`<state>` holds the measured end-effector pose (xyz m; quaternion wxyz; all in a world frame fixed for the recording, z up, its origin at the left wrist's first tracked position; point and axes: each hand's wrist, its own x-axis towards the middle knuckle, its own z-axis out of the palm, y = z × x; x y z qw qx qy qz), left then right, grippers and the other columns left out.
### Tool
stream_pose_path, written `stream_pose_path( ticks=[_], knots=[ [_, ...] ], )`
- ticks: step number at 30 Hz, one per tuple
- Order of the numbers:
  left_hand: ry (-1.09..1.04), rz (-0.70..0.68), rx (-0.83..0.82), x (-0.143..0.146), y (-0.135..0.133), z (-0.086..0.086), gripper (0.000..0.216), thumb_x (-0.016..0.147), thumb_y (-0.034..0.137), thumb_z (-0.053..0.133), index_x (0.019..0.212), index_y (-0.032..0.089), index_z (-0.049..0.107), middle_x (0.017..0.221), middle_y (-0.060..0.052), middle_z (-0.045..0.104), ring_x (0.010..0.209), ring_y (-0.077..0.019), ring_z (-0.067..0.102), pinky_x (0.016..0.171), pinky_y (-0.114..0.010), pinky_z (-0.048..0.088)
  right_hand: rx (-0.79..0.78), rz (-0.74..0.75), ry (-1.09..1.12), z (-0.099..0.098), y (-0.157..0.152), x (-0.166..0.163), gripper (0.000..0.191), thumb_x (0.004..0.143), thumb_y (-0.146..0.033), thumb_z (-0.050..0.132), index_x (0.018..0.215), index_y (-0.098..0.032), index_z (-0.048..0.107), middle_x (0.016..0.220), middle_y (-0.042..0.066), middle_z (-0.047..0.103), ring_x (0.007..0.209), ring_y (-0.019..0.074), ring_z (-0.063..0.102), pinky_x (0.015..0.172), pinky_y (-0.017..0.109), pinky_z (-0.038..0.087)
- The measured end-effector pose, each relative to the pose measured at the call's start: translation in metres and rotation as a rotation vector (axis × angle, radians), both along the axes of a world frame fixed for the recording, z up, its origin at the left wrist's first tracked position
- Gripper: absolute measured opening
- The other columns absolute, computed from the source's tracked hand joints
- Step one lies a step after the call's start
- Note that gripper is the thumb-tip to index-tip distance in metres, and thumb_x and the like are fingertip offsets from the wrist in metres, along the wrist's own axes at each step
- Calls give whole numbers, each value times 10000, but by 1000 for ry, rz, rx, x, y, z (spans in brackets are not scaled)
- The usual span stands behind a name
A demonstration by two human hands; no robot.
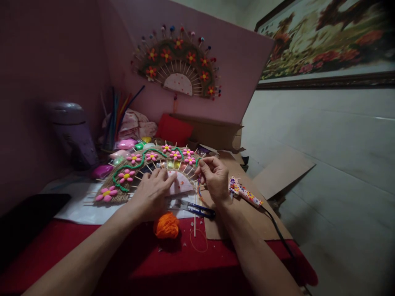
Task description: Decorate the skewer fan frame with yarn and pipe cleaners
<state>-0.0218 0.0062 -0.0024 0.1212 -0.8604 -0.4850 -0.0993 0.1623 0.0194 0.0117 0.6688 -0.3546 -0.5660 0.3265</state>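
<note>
A half-round fan of thin sticks and brown twine lies on the table, with pink flowers and a wavy green pipe cleaner along its band. My left hand rests on the fan's inner sticks, fingers spread and thumb over the white spotted centre panel. At the fan's right end my right hand is closed in a pinch at the green strip's end; the exact grip is partly hidden. Below the hands are dark-handled thread snips and an orange yarn ball.
A flower-patterned glue gun with a black cord lies on cardboard to the right. Behind the fan are coloured clay packets, pipe cleaners and a purple flask. A finished fan hangs on the pink board.
</note>
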Motion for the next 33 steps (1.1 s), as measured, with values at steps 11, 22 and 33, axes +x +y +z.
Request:
stream_pose_path(
  ticks=[11, 22, 33],
  knots=[
    [67, -104, 37, -2, 0, -3, 683, 692, 254, 563, 1341, 251, 347, 1394, -147, 347, 1210, -353, 335, 841, -455, 345, 29, -3, -77, -10, -1, -10, 152, 798, -312, 594, 758, -167, 565, 564, -33, 575, 455, 77, 505, 438, 189, 386],
    [96, -163, 30, 3, 7, 14, 695, 626, 149, 535, 1295, 278, 396, 1366, -115, 380, 1199, -338, 333, 813, -447, 367, 103, -222, 17, -6, -2, -5, 186, 806, -348, 581, 776, -166, 556, 554, -32, 574, 457, 93, 513, 449, 203, 399],
    [162, -121, 203, 5, 21, 21, 633, 741, 19, 394, 1327, 255, 359, 1325, -128, 419, 1152, -319, 386, 836, -465, 361, 97, -284, -33, -14, 3, -3, 197, 823, -365, 560, 801, -170, 558, 574, -29, 566, 508, 107, 532, 495, 214, 415]
  ],
)
